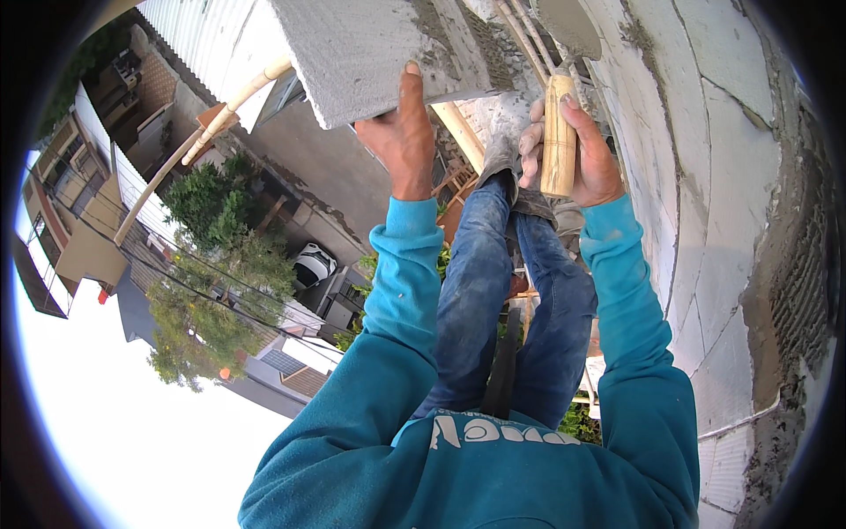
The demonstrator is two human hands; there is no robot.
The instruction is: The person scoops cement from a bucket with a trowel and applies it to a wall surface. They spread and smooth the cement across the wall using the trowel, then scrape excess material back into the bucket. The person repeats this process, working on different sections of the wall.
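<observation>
My left hand [401, 143] grips the lower edge of a pale lightweight concrete block [357, 57], thumb up along its face and fingers tucked underneath, partly hidden. Grey mortar [438, 37] is smeared across the block's right part, ridged near its edge. My right hand [597, 163] is closed around the wooden handle of a trowel [560, 132]. The trowel's grey-coated blade points away from me at the top, between the block and the block wall. Dried mortar whitens the right fingertips.
The pale block wall [687, 167] with mortared joints rises close along my right, with rough mortar [775, 326] farther out. Bamboo poles [238, 97] jut out at left. My shoes stand high above the ground. Trees [216, 273], roofs, wires and a parked car [313, 264] lie below.
</observation>
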